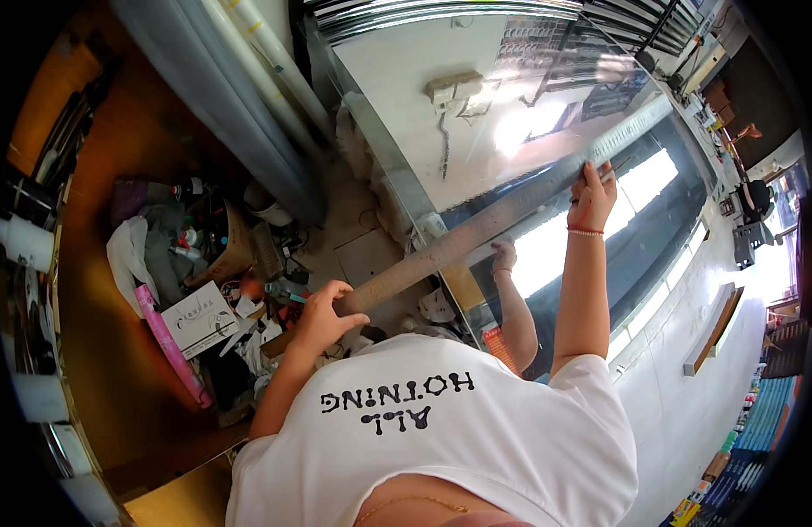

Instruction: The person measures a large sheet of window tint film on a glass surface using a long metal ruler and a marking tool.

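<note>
A long, flat metal straightedge (475, 230) runs diagonally over a large reflective sheet of glass (402, 141). Its near end projects past the glass edge, where my left hand (327, 315) grips it between thumb and fingers. Farther along, my right hand (593, 197) has its fingers at the strip's edge. A thin, pen-like tool (622, 163) sticks out from those fingers; its kind is unclear. Beneath my right arm, the glass mirrors an arm and hand, along with bright windows. Whether the straightedge lies flat against the glass cannot be made out.
On the left, a cardboard box (231, 247) overflows with clutter, beside a white printed box (199, 319) and a pink roll (172, 346). Long white tubes (274, 72) lean behind. Metal profiles (445, 9) lie past the glass. A wooden-edged bar (714, 329) sits at right.
</note>
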Demonstrator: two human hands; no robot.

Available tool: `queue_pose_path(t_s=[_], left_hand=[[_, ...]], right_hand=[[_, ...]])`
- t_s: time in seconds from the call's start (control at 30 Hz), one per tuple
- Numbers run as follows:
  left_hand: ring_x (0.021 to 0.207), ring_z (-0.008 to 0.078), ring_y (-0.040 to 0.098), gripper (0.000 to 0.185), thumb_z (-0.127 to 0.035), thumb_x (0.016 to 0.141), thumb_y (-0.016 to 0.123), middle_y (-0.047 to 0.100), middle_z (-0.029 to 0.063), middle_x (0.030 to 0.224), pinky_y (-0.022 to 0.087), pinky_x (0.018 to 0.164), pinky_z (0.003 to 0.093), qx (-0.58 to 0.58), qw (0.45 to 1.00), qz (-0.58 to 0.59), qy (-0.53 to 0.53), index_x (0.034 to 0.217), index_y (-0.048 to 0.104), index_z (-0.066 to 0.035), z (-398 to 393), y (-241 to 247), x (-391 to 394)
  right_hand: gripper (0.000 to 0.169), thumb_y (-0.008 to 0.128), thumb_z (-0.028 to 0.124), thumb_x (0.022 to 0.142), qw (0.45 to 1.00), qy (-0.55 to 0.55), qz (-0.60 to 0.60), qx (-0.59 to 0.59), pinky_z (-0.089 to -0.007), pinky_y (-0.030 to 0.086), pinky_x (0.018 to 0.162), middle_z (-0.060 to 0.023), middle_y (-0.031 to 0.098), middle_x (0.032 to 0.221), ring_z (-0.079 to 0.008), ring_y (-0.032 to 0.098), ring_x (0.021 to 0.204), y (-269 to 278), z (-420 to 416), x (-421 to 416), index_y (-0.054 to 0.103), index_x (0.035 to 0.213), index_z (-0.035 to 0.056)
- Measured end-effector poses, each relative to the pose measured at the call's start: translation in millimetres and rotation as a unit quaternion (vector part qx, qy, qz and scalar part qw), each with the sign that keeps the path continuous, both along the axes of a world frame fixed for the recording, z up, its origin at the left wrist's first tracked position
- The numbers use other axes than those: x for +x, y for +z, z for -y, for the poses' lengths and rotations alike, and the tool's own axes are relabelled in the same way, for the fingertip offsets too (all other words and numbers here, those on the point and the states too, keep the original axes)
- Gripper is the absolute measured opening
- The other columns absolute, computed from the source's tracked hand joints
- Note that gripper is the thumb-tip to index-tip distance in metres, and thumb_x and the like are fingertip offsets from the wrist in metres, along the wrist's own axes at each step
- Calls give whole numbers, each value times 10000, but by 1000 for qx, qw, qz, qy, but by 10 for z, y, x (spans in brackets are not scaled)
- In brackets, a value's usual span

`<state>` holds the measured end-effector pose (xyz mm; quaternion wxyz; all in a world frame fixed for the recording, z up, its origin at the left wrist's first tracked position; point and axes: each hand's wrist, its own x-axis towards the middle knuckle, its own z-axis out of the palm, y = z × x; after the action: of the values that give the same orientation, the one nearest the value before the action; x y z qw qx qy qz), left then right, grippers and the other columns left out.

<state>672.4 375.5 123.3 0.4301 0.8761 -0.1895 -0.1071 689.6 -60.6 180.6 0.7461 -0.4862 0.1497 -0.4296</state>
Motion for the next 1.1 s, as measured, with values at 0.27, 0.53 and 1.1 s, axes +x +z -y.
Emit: queue_pose_path(t_s=[0.27,0.53,1.1], left_hand=[[629,103,524,300,-226,730,722,597,81,670,425,574,282,-41,988,-136,-67,749,554,21,86,-141,1110],[669,81,541,197,-160,796,661,616,42,705,434,610,244,-156,966,-190,-76,796,575,17,406,-244,2263],[593,31,487,172,-119,775,686,570,-4,642,377,528,192,-132,938,-299,-116,748,571,6,789,-649,4016]], right_hand=[[290,581,22,799,1000,3,-24,-7,-218,306,458,-2,511,732,-72,426,533,237,429,1005,492,1075,12],[217,543,-17,803,997,-57,-41,7,-213,329,453,-9,477,705,-75,435,520,251,879,1982,467,1002,18],[117,588,13,796,974,-95,-202,43,-213,269,359,8,439,587,-72,371,408,-372,1565,3414,499,840,74]])
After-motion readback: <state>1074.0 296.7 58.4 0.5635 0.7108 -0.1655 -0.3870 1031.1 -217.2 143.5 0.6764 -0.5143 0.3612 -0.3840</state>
